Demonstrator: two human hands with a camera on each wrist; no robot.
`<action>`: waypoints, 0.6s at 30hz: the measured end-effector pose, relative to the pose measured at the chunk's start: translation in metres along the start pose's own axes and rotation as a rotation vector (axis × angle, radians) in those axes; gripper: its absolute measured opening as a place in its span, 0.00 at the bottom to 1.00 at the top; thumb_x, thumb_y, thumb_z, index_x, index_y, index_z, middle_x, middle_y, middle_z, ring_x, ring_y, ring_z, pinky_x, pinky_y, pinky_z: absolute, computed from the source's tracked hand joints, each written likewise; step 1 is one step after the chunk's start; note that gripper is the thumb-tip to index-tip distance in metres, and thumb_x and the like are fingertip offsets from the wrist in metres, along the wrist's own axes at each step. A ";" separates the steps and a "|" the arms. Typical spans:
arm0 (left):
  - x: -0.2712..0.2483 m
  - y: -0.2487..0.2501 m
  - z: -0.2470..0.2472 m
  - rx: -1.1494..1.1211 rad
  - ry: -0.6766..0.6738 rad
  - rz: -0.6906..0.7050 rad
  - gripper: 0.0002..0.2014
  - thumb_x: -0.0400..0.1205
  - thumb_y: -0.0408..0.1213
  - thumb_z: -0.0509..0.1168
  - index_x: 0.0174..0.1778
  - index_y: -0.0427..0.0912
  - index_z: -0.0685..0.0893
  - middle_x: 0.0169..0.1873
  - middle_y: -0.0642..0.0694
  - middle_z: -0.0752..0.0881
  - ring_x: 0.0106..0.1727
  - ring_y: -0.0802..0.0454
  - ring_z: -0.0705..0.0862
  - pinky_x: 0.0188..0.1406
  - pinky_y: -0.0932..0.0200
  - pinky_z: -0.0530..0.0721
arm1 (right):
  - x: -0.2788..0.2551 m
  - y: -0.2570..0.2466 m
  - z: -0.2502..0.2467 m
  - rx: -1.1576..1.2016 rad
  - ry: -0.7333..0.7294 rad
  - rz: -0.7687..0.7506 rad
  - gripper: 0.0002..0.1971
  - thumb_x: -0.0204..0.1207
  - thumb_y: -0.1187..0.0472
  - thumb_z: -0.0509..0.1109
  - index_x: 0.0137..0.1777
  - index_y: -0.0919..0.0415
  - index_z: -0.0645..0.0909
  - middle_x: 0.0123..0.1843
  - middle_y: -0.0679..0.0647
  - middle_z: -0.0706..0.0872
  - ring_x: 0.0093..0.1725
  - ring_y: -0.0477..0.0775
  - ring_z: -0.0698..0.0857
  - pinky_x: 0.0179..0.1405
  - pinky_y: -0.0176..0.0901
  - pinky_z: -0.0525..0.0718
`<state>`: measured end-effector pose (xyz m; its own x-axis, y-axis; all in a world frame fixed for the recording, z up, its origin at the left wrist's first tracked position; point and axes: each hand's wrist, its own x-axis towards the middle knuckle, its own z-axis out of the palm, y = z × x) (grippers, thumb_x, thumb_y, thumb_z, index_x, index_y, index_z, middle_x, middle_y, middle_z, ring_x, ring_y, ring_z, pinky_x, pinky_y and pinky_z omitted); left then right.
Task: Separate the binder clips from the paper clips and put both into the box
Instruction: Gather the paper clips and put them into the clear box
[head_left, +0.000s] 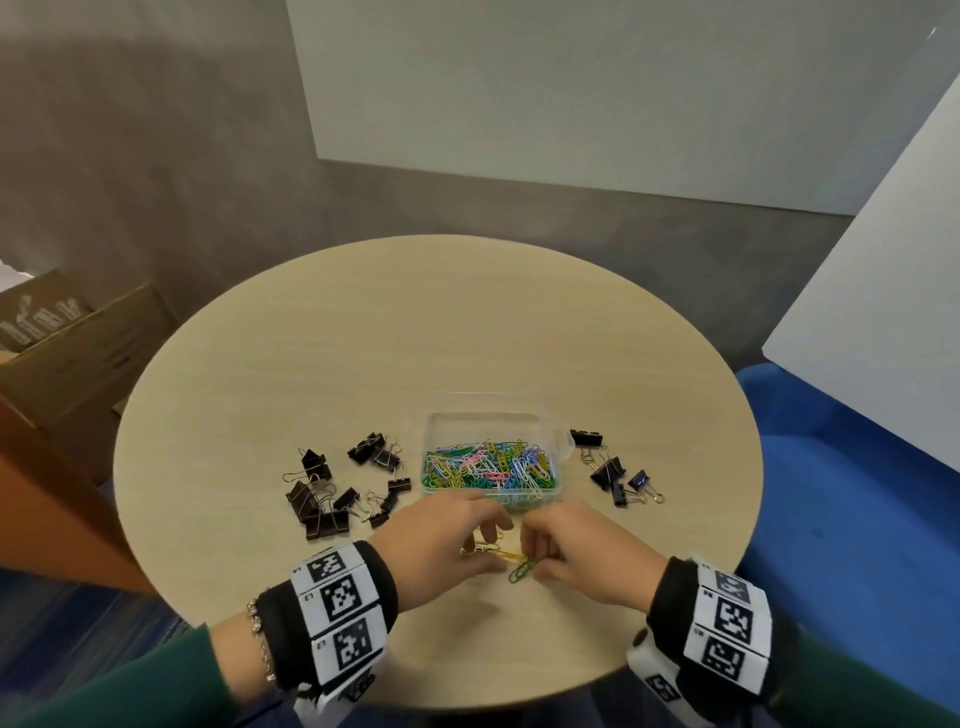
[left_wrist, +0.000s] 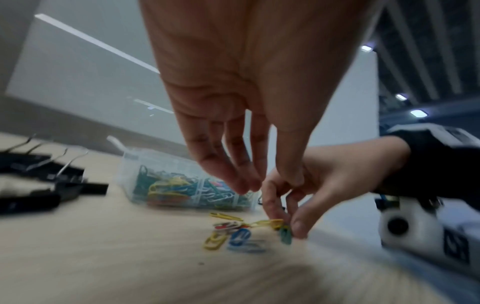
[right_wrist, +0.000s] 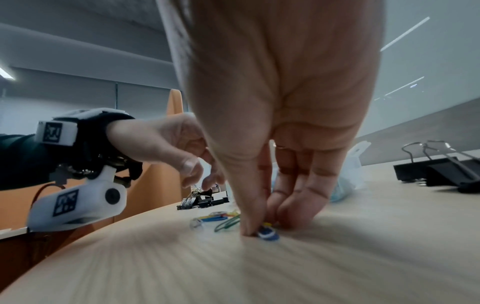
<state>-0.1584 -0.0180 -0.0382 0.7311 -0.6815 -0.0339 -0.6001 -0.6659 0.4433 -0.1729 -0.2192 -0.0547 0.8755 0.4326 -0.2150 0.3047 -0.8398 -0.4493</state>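
Note:
A clear plastic box (head_left: 435, 422) on the round table holds a heap of coloured paper clips (head_left: 488, 467). Black binder clips lie in loose groups left of the box (head_left: 322, 499) and right of it (head_left: 613, 473). A few loose paper clips (head_left: 514, 564) (left_wrist: 233, 234) lie near the table's front edge. My right hand (head_left: 530, 556) (right_wrist: 262, 228) pinches some of these against the tabletop with thumb and fingers. My left hand (head_left: 493, 530) (left_wrist: 249, 185) hovers just above them, fingers hanging loosely and holding nothing.
The light wooden table (head_left: 415, 338) is bare behind the box. A cardboard carton (head_left: 78, 353) stands on the floor at the left, a blue seat (head_left: 857, 493) at the right. White panels stand behind and to the right.

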 end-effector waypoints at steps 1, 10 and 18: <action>0.000 0.000 0.000 -0.074 0.027 -0.031 0.14 0.80 0.52 0.66 0.58 0.50 0.82 0.48 0.57 0.84 0.43 0.59 0.82 0.47 0.57 0.83 | 0.001 -0.002 0.000 -0.024 -0.008 -0.005 0.05 0.74 0.65 0.72 0.46 0.55 0.81 0.42 0.50 0.84 0.40 0.49 0.81 0.39 0.40 0.80; -0.002 0.007 0.000 -0.853 0.048 -0.356 0.19 0.88 0.45 0.52 0.58 0.35 0.83 0.51 0.40 0.85 0.42 0.52 0.86 0.36 0.61 0.87 | 0.003 -0.015 0.020 -0.364 0.023 -0.067 0.16 0.81 0.73 0.58 0.67 0.64 0.71 0.65 0.62 0.76 0.61 0.60 0.77 0.56 0.46 0.77; -0.005 0.002 0.004 -1.445 0.065 -0.629 0.27 0.86 0.54 0.51 0.56 0.31 0.82 0.44 0.36 0.88 0.42 0.42 0.89 0.41 0.54 0.90 | 0.010 -0.040 -0.014 0.202 0.194 -0.119 0.03 0.80 0.62 0.65 0.45 0.56 0.77 0.39 0.53 0.84 0.38 0.52 0.82 0.38 0.40 0.78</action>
<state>-0.1645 -0.0170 -0.0405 0.7689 -0.3798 -0.5143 0.5692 0.0401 0.8212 -0.1709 -0.1860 -0.0267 0.8994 0.4369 0.0099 0.3454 -0.6969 -0.6285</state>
